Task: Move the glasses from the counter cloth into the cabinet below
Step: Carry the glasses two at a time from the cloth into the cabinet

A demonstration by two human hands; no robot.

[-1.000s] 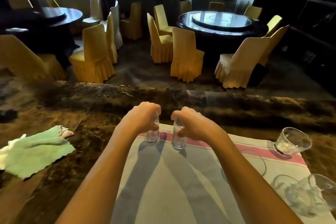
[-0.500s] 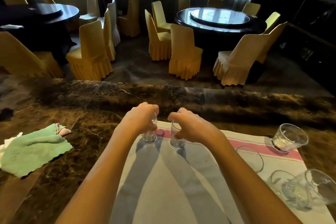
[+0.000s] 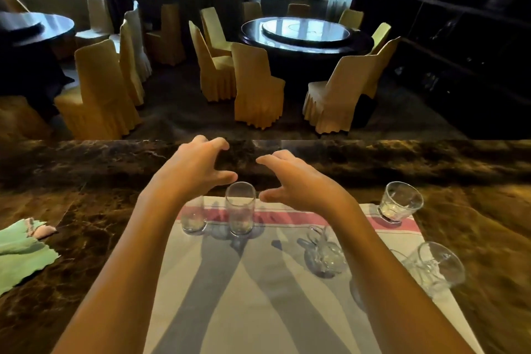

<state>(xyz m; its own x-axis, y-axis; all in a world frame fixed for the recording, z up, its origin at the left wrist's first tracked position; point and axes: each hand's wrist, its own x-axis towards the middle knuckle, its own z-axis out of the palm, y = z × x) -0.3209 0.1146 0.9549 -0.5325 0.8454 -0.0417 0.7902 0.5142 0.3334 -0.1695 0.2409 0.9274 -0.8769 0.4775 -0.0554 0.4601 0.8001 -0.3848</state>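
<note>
Both hands have come off the two tall glasses they gripped a moment ago and risen above them, fingers spread. The left hand [image 3: 192, 169] hovers with its grip open and empty over the left tall glass [image 3: 194, 217], which my view catches partly behind the wrist. The right hand [image 3: 298, 181] hangs just as open, holding nothing, its thumb just beside the rim of the right tall glass [image 3: 240, 211]. Both glasses stand upright, close together, on the red stripe at the far edge of the counter cloth [image 3: 258, 296].

Out past the right-hand grip, a short tumbler [image 3: 400, 202] stands at the cloth's far corner. Nearer the person, under that forearm, a faceted glass [image 3: 326, 256] lies on the cloth, and another faceted glass [image 3: 434, 266] sits at the cloth's right edge. How those two rest is hard to tell through the clear glass. As far as I can see, every glass is empty.

The cabinet below is out of sight. Judging by five glasses left on the cloth and two empty hands, the carrying looks barely begun, or at a pause; all of these are yet to go down.

Well beyond the left grip, a green rag [image 3: 23, 253] lies crumpled on the dark marble worktop [image 3: 86, 238].
</note>
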